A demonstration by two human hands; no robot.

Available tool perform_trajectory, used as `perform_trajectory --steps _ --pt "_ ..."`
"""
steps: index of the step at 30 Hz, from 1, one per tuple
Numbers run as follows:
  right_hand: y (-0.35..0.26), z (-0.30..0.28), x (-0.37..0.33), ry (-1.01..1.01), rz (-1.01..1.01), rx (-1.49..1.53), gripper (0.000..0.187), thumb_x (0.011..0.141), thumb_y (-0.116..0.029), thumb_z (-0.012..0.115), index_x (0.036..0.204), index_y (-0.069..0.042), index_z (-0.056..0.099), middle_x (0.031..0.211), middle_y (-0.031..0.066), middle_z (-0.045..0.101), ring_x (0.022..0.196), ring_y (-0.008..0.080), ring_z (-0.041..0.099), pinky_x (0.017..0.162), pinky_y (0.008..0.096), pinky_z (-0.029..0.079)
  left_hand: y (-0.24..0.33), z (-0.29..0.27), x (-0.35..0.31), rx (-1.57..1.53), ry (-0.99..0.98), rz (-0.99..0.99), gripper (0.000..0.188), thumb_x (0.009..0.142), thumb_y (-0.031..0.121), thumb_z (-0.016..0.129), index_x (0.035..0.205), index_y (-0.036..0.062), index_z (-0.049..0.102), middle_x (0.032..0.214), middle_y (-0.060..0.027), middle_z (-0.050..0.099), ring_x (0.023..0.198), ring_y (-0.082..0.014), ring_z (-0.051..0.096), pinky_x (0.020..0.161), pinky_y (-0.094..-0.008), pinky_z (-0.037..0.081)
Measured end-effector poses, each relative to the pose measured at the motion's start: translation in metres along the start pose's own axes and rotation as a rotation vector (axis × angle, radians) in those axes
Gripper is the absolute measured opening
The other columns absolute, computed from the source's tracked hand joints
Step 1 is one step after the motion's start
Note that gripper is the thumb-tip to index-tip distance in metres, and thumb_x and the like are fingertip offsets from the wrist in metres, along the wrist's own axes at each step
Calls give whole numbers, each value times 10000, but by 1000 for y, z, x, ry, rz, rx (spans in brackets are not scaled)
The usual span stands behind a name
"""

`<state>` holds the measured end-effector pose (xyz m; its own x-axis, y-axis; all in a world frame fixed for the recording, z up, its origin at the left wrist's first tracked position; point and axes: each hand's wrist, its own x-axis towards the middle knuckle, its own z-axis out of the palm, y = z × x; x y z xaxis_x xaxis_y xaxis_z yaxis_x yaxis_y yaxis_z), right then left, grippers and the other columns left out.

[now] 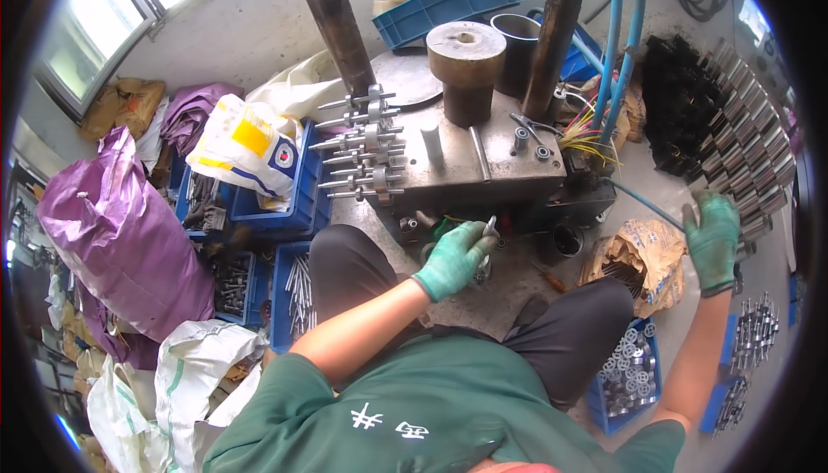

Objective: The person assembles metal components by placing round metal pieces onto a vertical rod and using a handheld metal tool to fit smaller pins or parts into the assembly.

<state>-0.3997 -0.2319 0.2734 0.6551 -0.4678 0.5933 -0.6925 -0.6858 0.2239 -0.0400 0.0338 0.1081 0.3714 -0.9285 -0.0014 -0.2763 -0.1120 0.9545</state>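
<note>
My left hand (455, 261), in a green glove, is closed around a small metal rod (492, 225) whose end sticks out past the thumb. It is in front of the heavy steel press block (483, 162). On the block's left edge lie several metal shafts with round rotor-like discs (375, 141). A thin upright rod (479, 155) and a short steel pin (433, 145) stand on top. My right hand (714, 240), also gloved in green, reaches out to the right with thumb and fingers apart, beside stacked metal cylinders (750, 145). Its fingertips are partly hard to make out.
Blue bins hold metal rods (300, 292) at left and spoked discs (628, 369) at right. A torn paper bag (647, 257) sits near my right knee. Purple sacks (121, 231) crowd the left. Blue hoses (623, 42) and two steel columns (332, 20) rise behind.
</note>
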Motion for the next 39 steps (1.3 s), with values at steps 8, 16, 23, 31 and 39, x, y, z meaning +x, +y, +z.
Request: perform_trajectory --steps 8,16,23,31,39 --pt "-176 38 62 -128 -384 711 254 862 -158 764 1087 -48 717 1073 141 729 1044 353 691 1019 452 521 29 -116 -22 -512 528 76 244 1071 262 649 1176 48 702 891 -13 660 783 -112 646 687 -260 543" --pt "-186 155 34 -590 -186 1135 282 918 -127 709 1168 0 737 1064 190 756 999 342 737 897 399 584 -30 -194 1 -1295 728 -154 128 1085 136 565 1076 60 668 989 -58 726 927 -235 726 822 -338 619" --pt "-177 180 38 -783 184 1395 306 951 -66 670 1228 59 707 1075 132 777 946 184 739 879 317 594 -40 -202 -21 -1247 721 -239 91 1038 110 625 1125 107 650 979 -38 708 860 -205 679 779 -332 585" --pt "-180 158 58 -717 96 1337 367 886 12 598 1240 54 688 1135 141 754 1055 208 713 981 347 556 -112 -297 -93 -766 959 -188 250 1056 247 613 1242 82 640 962 -34 674 776 -147 631 656 -294 501" --pt "-182 220 61 -481 214 1633 538 940 65 509 1473 -8 538 1478 157 600 1304 296 633 1087 419 534 -408 -307 -298 303 826 -1001 424 927 311 685 1241 29 722 1085 -194 765 937 -307 736 850 -414 583"
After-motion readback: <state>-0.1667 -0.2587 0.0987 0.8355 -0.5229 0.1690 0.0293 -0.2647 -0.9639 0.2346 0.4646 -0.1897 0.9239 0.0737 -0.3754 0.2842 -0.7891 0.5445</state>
